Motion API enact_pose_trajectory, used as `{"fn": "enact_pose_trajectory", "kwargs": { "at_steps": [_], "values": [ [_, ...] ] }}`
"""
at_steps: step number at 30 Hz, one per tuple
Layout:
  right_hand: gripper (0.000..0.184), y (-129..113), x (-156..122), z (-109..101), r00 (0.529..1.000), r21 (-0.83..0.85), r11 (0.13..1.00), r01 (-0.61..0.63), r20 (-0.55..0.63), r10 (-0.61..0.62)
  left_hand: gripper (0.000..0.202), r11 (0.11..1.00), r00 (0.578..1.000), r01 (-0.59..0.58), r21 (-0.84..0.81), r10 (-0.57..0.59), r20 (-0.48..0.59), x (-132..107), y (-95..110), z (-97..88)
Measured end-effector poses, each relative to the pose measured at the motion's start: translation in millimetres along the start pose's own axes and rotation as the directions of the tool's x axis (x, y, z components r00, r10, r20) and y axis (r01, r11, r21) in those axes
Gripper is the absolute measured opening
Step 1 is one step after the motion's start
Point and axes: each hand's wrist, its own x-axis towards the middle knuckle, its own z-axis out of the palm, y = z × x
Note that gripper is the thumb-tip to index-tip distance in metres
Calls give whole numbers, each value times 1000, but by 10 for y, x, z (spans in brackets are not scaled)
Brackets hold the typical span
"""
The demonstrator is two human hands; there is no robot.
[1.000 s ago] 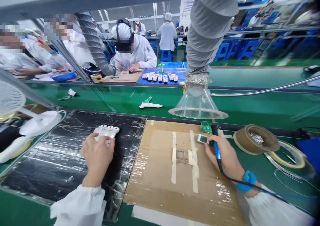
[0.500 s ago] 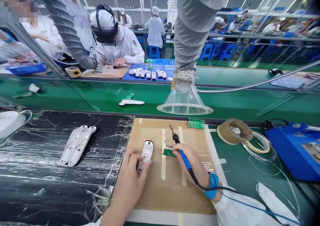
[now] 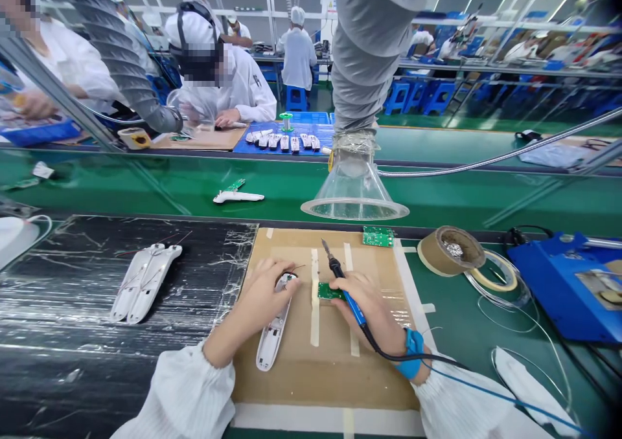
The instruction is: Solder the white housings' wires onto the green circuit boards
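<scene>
where hands (image 3: 265, 294) cover them, casing (image 3: 272, 338) and board (image 3: 326, 291) are partly hidden.

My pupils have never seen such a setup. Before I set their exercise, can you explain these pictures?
No robot here: these are a person's bare left hand and right hand. Every picture comes from one head-worn camera looking forward and down. The right hand holds a soldering iron and touches a green circuit board; the left hand holds a white casing over a brown sheet. Two similar casings lie on a black mat at left. A tape roll sits at right; a clear funnel hangs above.
</scene>
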Motion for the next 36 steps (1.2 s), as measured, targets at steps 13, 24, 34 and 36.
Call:
{"fn": "enact_pose_trajectory", "kwargs": {
  "at_steps": [13, 24, 34, 36],
  "values": [
    [24, -56, 105, -70, 996, 86, 992, -87, 17, 86, 26, 995, 989, 5, -101, -20, -146, 32, -36, 145],
    [33, 16, 130, -56, 999, 56, 998, -18, 51, 15, 27, 989, 986, 1, -146, -25, -167, 26, -52, 167],
    [30, -49, 167, -129, 998, 99, 994, -37, 62, 31, 29, 978, 982, 6, -207, -44, -183, 18, -52, 187],
    [28, -21, 158, -113, 997, 91, 996, -19, 70, 13, 29, 977, 981, 4, -214, -45, -189, 19, -58, 194]
  ]
}}
